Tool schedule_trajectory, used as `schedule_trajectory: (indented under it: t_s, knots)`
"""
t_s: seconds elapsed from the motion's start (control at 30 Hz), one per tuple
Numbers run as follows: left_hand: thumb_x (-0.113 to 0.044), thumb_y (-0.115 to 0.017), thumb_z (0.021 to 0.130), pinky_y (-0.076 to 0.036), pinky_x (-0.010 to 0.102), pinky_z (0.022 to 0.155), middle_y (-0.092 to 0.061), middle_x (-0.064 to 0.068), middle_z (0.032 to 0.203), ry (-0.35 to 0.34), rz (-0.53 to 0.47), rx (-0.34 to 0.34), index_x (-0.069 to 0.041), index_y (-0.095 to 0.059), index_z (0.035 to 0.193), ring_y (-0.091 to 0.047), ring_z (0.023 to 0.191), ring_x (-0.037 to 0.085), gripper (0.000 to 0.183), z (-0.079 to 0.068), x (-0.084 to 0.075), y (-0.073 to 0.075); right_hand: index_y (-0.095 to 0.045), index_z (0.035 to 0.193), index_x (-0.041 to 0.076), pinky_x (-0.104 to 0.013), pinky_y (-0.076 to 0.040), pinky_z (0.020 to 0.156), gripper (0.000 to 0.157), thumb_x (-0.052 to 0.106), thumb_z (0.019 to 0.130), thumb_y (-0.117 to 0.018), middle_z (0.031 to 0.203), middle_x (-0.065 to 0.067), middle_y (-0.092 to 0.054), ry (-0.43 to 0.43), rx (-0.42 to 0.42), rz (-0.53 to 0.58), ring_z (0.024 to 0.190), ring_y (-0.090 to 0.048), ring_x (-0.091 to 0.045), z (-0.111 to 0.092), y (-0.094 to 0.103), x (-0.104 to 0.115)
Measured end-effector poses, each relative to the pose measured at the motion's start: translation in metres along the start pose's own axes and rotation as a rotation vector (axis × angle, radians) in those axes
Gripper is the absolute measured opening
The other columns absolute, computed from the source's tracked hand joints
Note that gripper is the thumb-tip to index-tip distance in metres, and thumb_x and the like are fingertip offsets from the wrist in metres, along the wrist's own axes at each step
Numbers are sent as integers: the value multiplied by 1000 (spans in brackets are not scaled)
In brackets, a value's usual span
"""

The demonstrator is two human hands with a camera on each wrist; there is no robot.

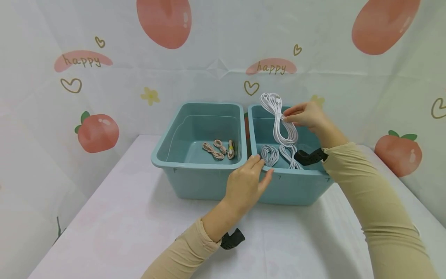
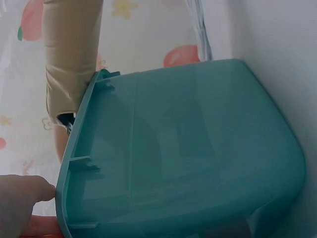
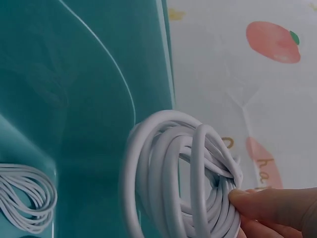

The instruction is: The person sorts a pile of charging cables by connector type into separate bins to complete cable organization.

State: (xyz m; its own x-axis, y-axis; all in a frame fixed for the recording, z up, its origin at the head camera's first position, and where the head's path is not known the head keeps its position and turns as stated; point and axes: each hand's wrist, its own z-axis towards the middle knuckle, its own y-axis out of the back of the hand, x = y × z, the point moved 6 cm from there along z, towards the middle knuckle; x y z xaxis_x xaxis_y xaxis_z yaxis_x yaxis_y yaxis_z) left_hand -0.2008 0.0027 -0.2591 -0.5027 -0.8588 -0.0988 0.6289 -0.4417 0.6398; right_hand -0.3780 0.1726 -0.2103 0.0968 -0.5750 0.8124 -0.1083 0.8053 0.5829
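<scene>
My right hand point(image 1: 308, 116) pinches a coiled bundle of white cable point(image 1: 277, 110) between thumb and fingertips, holding it up over the right blue-green bin point(image 1: 289, 190). A white plug shows near the bundle's top end. In the right wrist view, thick white loops point(image 3: 171, 173) fan out from the pinch. Below, inside that bin, lie a coiled white cable point(image 1: 270, 155) and another white cable bundle point(image 1: 290, 157), partly behind the raised one. My left hand point(image 1: 245, 184) rests on the bin's front left corner, its thumb point(image 2: 37, 189) against the rim.
A second blue-green bin point(image 1: 198, 182) stands close on the left; several small brownish cable bundles point(image 1: 213, 151) lie on its floor, one with a yellow band. Both bins sit on a white-covered table point(image 1: 115, 232), before a printed backdrop point(image 1: 209, 50). Black wrist mounts point(image 1: 232, 239) stick out from the sleeves.
</scene>
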Motion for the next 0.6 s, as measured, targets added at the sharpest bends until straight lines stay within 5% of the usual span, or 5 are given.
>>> schedule_trajectory:
  t_s: [0.33, 0.47, 0.6]
  knots:
    - [-33, -66, 86, -58, 24, 71, -71, 6, 108, 4, -11, 19, -8, -73, 101, -69, 100, 16, 30, 1, 0, -1, -59, 121, -2, -48, -42, 104, 41, 19, 86, -66, 80, 14, -64, -71, 33, -34, 113, -56, -30, 7, -10, -4]
    - [-33, -66, 86, -58, 24, 71, -71, 6, 108, 8, -16, 23, -8, -73, 101, -69, 100, 16, 30, 1, 0, 0, -59, 121, -1, -50, -42, 103, 40, 19, 87, -65, 103, -4, -67, -86, 43, -74, 115, -54, -34, 9, -16, -6]
    - [-32, -66, 86, -58, 24, 70, -71, 6, 107, 9, -19, 22, -8, -73, 100, -69, 99, 16, 30, 0, 0, -1, -57, 123, 0, -50, -41, 104, 39, 18, 89, -62, 129, -19, -55, -108, 61, -101, 117, -52, -34, 9, -21, -8]
